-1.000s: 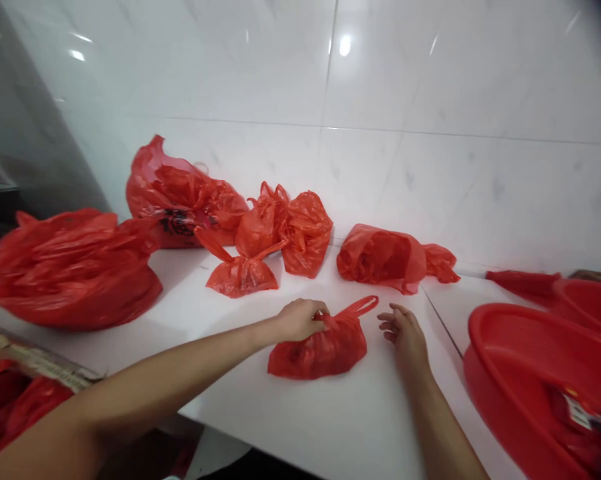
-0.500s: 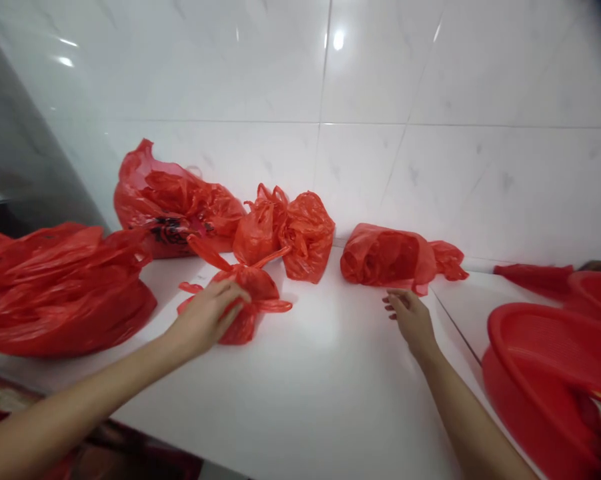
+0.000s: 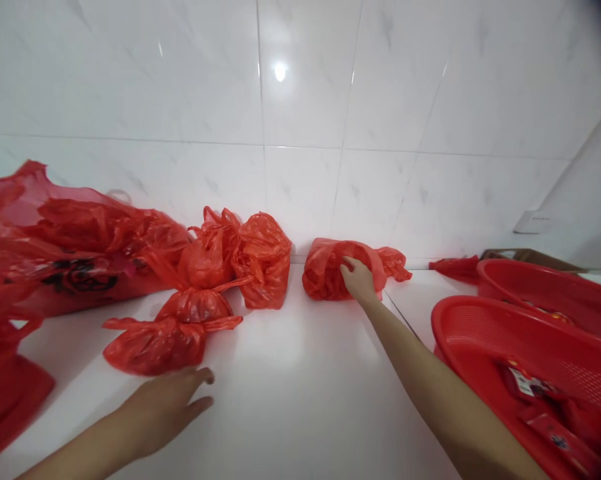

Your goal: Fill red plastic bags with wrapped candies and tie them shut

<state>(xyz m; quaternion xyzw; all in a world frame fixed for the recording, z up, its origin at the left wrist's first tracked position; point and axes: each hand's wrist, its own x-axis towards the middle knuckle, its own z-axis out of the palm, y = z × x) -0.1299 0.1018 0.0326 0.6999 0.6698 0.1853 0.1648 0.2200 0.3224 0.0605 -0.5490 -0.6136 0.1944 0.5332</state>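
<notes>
Several red plastic bags lie on a white counter [image 3: 300, 400] against a white tiled wall. My right hand [image 3: 359, 280] reaches far forward and its fingers close on the top of a red bag [image 3: 325, 273] lying on its side by the wall. My left hand [image 3: 167, 407] rests flat on the counter, fingers spread, holding nothing, just below a small tied red bag [image 3: 155, 343] that lies loose in front of another tied bag [image 3: 196, 303].
A large red bag with a black print [image 3: 75, 257] lies at the left, two knotted bags [image 3: 250, 257] stand by the wall. Red plastic basins [image 3: 525, 360] with small packets inside sit at the right. Another red bag [image 3: 5, 373] is at the left edge.
My left hand let go of the small tied bag beside the others and drew back, open. My right hand moved forward from the counter onto the bag by the wall. The view swung right.
</notes>
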